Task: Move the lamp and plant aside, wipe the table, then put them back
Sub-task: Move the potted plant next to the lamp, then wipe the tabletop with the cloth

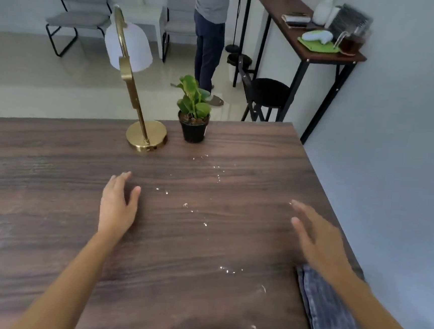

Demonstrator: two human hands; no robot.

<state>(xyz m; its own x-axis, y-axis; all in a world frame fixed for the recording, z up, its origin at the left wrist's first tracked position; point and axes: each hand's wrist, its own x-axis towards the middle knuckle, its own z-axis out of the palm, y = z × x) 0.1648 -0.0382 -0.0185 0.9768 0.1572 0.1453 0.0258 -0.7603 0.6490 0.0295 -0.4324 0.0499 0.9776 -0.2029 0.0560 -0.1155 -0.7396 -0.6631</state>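
A brass lamp (145,134) with a white shade stands at the far edge of the dark wooden table (52,176). Just to its right sits a small green plant in a black pot (193,128). White specks and droplets (186,205) are scattered over the middle of the table. My left hand (118,203) hovers open above the table, well short of the lamp. My right hand (317,236) is open too, fingers spread, near the table's right edge. A folded grey-blue cloth (328,315) lies at the near right, partly under my right forearm.
The table's right side runs along a pale wall (393,179). Beyond the far edge a person (210,32) stands on the tiled floor, with grey chairs (77,13), a black stool (266,95) and a narrow console table (289,10) holding items.
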